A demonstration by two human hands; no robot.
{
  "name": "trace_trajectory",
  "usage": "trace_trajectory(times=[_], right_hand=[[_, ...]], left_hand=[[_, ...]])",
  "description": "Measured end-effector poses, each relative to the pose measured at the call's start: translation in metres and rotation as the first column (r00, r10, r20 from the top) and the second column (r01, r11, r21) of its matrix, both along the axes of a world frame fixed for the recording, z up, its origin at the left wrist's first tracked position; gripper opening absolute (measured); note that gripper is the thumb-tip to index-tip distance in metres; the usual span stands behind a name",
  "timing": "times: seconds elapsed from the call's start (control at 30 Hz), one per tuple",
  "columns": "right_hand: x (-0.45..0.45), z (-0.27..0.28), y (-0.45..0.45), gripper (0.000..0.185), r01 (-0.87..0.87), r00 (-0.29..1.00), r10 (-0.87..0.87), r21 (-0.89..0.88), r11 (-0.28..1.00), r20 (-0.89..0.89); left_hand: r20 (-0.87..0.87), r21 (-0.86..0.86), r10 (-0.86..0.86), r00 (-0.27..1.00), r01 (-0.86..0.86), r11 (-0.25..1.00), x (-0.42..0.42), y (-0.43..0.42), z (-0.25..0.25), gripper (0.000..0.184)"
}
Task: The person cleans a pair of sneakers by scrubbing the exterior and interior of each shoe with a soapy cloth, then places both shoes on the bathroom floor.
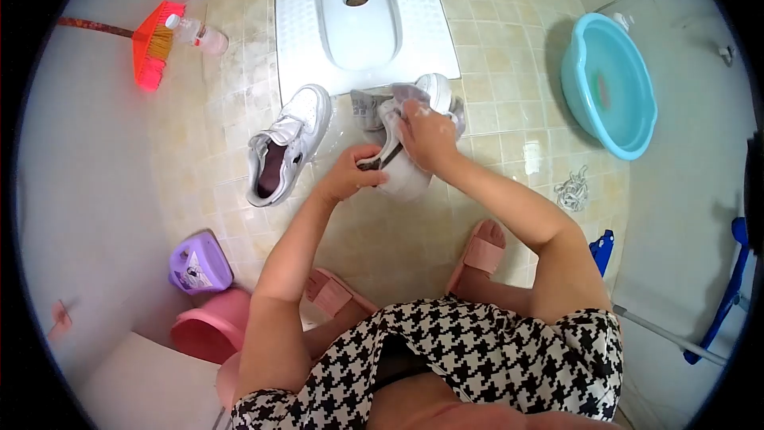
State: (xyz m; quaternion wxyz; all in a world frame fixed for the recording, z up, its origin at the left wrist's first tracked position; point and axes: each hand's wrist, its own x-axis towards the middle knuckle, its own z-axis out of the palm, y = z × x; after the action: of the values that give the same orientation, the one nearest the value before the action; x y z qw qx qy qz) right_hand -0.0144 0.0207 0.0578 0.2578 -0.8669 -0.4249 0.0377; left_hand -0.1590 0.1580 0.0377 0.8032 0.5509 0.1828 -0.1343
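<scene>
One white shoe [395,131] is held above the floor, just below the squat toilet. My left hand [350,173] is closed around the shoe's opening at the heel end. My right hand [427,134], with some suds on it, presses a greyish cloth [411,95] against the shoe's upper part. Under and behind my right hand is a pale container [366,110], mostly hidden. The other white shoe [289,146] rests on the tiles to the left, its dark insole showing.
A white squat toilet [362,24] lies ahead. A blue basin [611,86] and white laces [572,189] are on the right. On the left are a bottle [199,35], an orange dustpan [150,46], a purple jug [200,263] and a pink bucket [211,324].
</scene>
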Motion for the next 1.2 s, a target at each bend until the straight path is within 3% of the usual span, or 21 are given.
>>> trace_trajectory(times=[0.13,0.2,0.23,0.3,0.37,0.4,0.47,0.5,0.57,0.6,0.63,0.67,0.7,0.73,0.77,0.83,0.9,0.93,1.0,1.1,1.2], right_hand=[[0.055,-0.026,0.016,0.023,0.226,0.973,-0.195,-0.317,0.921,0.126],[0.099,-0.055,0.010,0.025,0.297,0.949,-0.261,-0.222,0.929,0.176],[0.113,-0.072,0.002,0.025,0.260,0.959,-0.222,-0.239,0.935,0.178],[0.130,-0.101,-0.017,0.025,0.186,0.976,-0.143,-0.282,0.941,0.166],[0.154,-0.107,-0.033,0.028,0.239,0.966,-0.253,-0.195,0.951,-0.048],[0.157,-0.105,-0.037,0.030,0.268,0.943,-0.293,-0.162,0.950,-0.159],[0.156,-0.081,-0.046,0.032,0.509,0.609,-0.305,0.066,0.858,-0.732],[0.150,-0.070,-0.051,0.033,0.655,0.353,-0.188,0.099,0.749,-0.917],[0.134,-0.068,-0.054,0.033,0.717,0.255,-0.013,0.181,0.673,-0.967],[0.131,-0.066,-0.053,0.034,0.748,0.217,0.082,0.220,0.626,-0.973],[0.134,-0.099,-0.052,0.032,0.755,0.312,-0.030,0.228,0.615,-0.950],[0.123,-0.104,-0.048,0.032,0.640,0.488,-0.174,0.215,0.737,-0.856],[0.100,-0.105,-0.041,0.033,0.520,0.654,-0.272,0.159,0.839,-0.706],[0.080,-0.105,-0.038,0.036,0.406,0.798,-0.318,0.065,0.912,-0.512],[0.067,-0.111,-0.040,0.037,0.375,0.867,-0.327,0.060,0.925,-0.376],[0.051,-0.122,-0.041,0.040,0.316,0.946,-0.313,0.029,0.948,-0.084],[0.048,-0.123,-0.037,0.040,0.364,0.930,-0.363,-0.005,0.932,-0.055],[0.045,-0.124,-0.037,0.040,0.388,0.920,-0.389,-0.024,0.921,-0.041],[0.040,-0.111,-0.039,0.039,0.396,0.918,-0.392,-0.130,0.909,0.058],[0.045,-0.112,-0.069,0.034,0.265,0.939,-0.204,-0.205,0.942,0.278],[0.071,-0.127,-0.081,0.028,0.256,0.961,-0.229,-0.186,0.949,0.158]], left_hand=[[0.058,0.098,-0.136,0.989,0.130,0.987,-0.006,-0.011,-0.001,0.036],[0.153,0.308,-0.298,0.942,0.241,0.920,0.002,-0.011,0.002,0.037],[0.271,0.684,-0.562,0.782,0.255,0.684,0.009,-0.009,-0.004,0.034],[0.098,0.866,-0.766,0.635,0.324,0.380,0.008,-0.010,0.003,0.029],[-0.142,0.912,-0.839,0.525,0.399,0.096,0.001,-0.012,-0.007,0.026],[-0.167,0.925,-0.818,0.551,0.375,0.063,-0.004,-0.012,-0.019,0.031],[-0.220,0.939,-0.777,0.590,0.343,-0.005,-0.016,-0.014,-0.038,0.042],[-0.268,0.909,-0.772,0.577,0.417,-0.004,-0.014,-0.018,-0.022,0.051],[-0.355,0.842,-0.758,0.547,0.539,-0.005,0.001,-0.030,0.007,0.070],[-0.320,0.819,-0.663,0.677,0.550,0.167,0.008,-0.040,0.006,0.077],[-0.298,0.782,-0.540,0.787,0.526,0.334,0.015,-0.051,0.002,0.085],[-0.291,0.735,-0.393,0.872,0.467,0.491,0.020,-0.059,-0.002,0.092],[-0.171,0.561,-0.202,0.964,0.264,0.785,0.025,-0.064,-0.010,0.092],[-0.109,0.311,0.031,0.994,0.005,0.951,0.031,-0.066,-0.021,0.092],[-0.112,0.024,0.271,0.956,-0.270,0.963,0.035,-0.070,-0.032,0.092],[-0.161,-0.431,0.572,0.805,-0.578,0.692,0.044,-0.091,-0.055,0.090],[-0.366,-0.697,0.731,0.576,-0.690,0.195,0.049,-0.096,-0.048,0.087],[-0.364,-0.753,0.719,0.592,-0.642,0.148,0.047,-0.097,-0.044,0.078],[-0.331,-0.853,0.703,0.630,-0.519,0.064,0.047,-0.091,-0.037,0.059],[-0.480,-0.692,0.654,0.584,-0.710,0.126,0.053,-0.092,-0.051,0.041],[-0.410,-0.539,0.690,0.597,-0.768,0.345,0.051,-0.092,-0.055,0.031]])
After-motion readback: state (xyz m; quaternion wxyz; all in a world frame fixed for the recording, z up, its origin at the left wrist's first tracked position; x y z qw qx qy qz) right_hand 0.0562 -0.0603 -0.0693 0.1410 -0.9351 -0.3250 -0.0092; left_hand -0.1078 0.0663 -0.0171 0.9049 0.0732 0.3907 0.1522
